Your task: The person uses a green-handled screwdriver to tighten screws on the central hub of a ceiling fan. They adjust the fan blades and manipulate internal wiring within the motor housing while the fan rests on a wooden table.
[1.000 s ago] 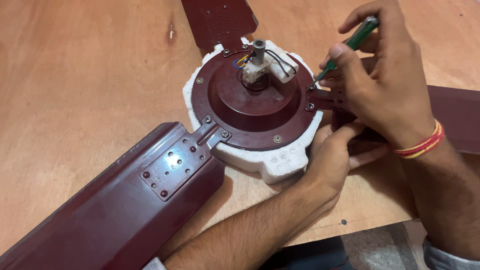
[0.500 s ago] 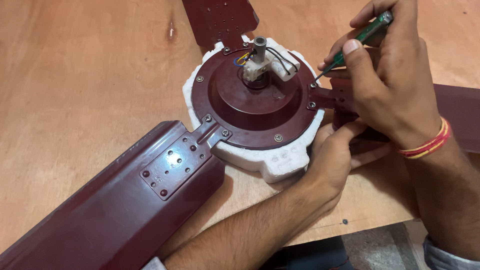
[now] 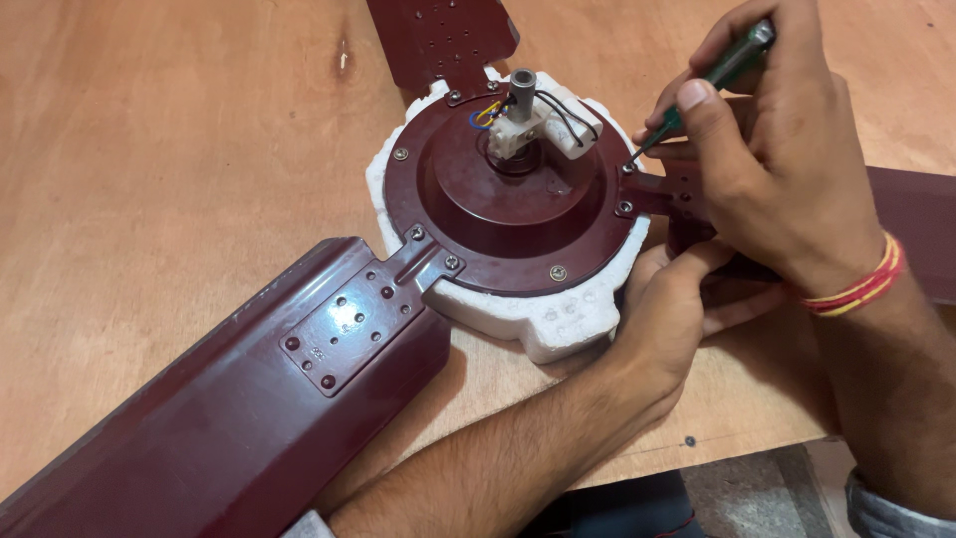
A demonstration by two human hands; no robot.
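Note:
A maroon ceiling fan motor (image 3: 518, 209) lies on a white foam block (image 3: 538, 319) on a wooden table. My right hand (image 3: 777, 169) grips a green-handled screwdriver (image 3: 717, 75), its tip on a screw at the motor's right edge where a blade bracket (image 3: 662, 194) joins. My left hand (image 3: 667, 319) reaches under the right hand and holds the right blade's bracket and the foam edge from below. A central shaft (image 3: 523, 85) with a white terminal block and coloured wires stands up from the motor.
One long maroon blade (image 3: 229, 418) runs to the lower left, another (image 3: 438, 35) to the top, and a third (image 3: 916, 234) to the right behind my wrist. The table's front edge (image 3: 737, 448) runs below my forearms, with dark floor beyond.
My right hand has lifted slightly and tilted the screwdriver while its tip stays at the same screw. My left hand and the fan have not moved.

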